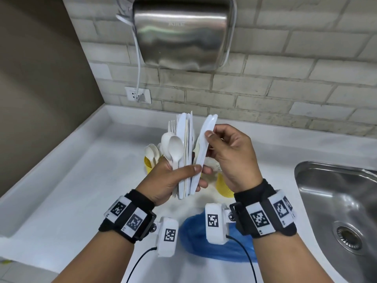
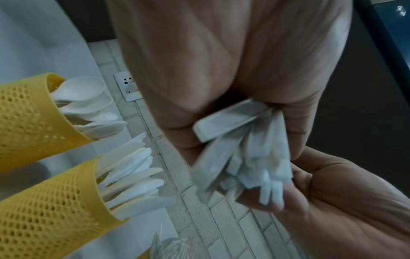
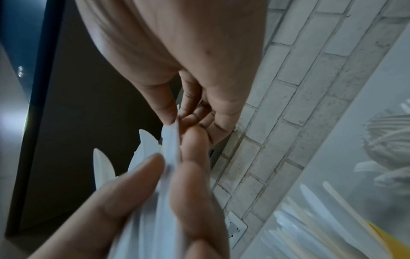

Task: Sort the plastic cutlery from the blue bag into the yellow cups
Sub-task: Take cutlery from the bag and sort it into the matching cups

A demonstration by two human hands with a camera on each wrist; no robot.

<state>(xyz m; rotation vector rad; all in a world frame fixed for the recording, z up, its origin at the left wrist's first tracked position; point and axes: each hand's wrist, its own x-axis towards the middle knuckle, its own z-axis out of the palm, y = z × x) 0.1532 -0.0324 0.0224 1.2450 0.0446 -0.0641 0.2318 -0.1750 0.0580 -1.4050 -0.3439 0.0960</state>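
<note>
My left hand (image 1: 183, 172) grips a fanned bundle of white plastic cutlery (image 1: 181, 144) upright above the counter: spoons, forks and knives together. My right hand (image 1: 212, 137) pinches white knives (image 1: 206, 137) at the bundle's right side between thumb and fingers, and their lower ends still sit among my left fingers. One yellow mesh cup (image 1: 148, 165) at the left holds spoons (image 2: 84, 91). A second yellow cup (image 2: 51, 210) holds knives. Another yellow cup (image 1: 223, 186) stands behind my right wrist. The crumpled blue bag (image 1: 216, 244) lies on the counter under my wrists.
A steel sink (image 1: 336, 211) is sunk into the white counter (image 1: 71, 190) at the right. On the brick wall hang a steel hand dryer (image 1: 181, 31) and its wall socket (image 1: 138, 94). The counter's raised edge runs along the left.
</note>
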